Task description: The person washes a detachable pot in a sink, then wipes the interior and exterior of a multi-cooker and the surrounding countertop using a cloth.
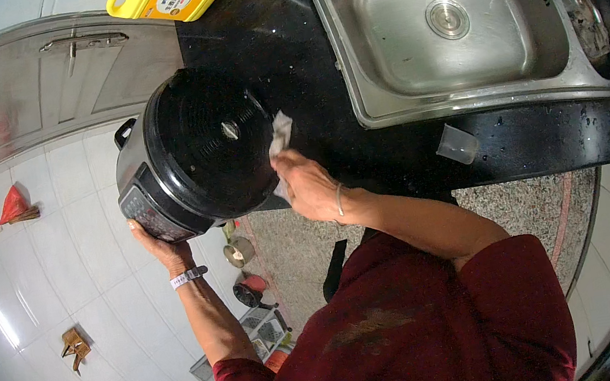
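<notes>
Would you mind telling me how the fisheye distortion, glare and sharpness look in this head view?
In the head view, the fisheye bends the steel sink rim and the floor tile lines into curves, with black corners around the circle; glare brightens the sink basin and the white floor at lower left; the cooker, left hand and right hand with its cloth stay fairly sharp.

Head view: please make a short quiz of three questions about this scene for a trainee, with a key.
1. True or false: the electric cooker is tipped so its underside shows.
2. What does the right hand hold? A) white cloth B) sponge C) knife
3. Fill in: the left hand supports the cooker from ____.

Key: 1 true; 2 A; 3 below, at its control-panel side.
</notes>
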{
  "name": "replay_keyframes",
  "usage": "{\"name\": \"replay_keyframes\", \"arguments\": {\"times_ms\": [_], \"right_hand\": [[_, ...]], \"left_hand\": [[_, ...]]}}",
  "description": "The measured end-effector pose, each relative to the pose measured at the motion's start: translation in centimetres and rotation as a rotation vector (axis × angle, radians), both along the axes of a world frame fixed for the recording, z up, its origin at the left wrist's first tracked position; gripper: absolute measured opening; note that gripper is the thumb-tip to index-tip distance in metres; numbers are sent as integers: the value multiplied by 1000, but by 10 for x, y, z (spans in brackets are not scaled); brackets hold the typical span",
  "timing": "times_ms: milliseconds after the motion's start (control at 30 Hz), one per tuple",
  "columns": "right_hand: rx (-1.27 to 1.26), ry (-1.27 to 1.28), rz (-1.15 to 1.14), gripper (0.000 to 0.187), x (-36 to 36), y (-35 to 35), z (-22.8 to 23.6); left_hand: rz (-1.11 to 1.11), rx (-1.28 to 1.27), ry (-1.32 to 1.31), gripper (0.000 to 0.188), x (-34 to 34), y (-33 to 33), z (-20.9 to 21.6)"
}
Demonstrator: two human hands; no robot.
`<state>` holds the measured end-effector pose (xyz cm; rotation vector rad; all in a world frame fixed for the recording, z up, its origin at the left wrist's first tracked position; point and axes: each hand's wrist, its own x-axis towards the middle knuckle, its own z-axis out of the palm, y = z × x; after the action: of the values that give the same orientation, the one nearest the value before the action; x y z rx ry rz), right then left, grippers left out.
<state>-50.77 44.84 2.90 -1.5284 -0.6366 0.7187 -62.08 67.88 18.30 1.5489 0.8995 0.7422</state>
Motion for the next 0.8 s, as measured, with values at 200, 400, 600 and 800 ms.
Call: {"name": "replay_keyframes", "arguments": {"times_ms": [200, 400, 600, 800], "right_hand": [[547, -47, 63, 49, 55, -20, 94], [620, -352, -419, 53, 68, 56, 57], [245, -270, -222, 42, 39, 5, -18], [600, -457, -361, 31, 78, 54, 97]], "left_hand": [[-17, 11, -21, 69, 2, -1, 0], [-2, 29, 16, 68, 12, -6, 2], [-9, -16, 5, 69, -2, -2, 2], [24, -19, -25, 66, -4, 2, 0]]}}
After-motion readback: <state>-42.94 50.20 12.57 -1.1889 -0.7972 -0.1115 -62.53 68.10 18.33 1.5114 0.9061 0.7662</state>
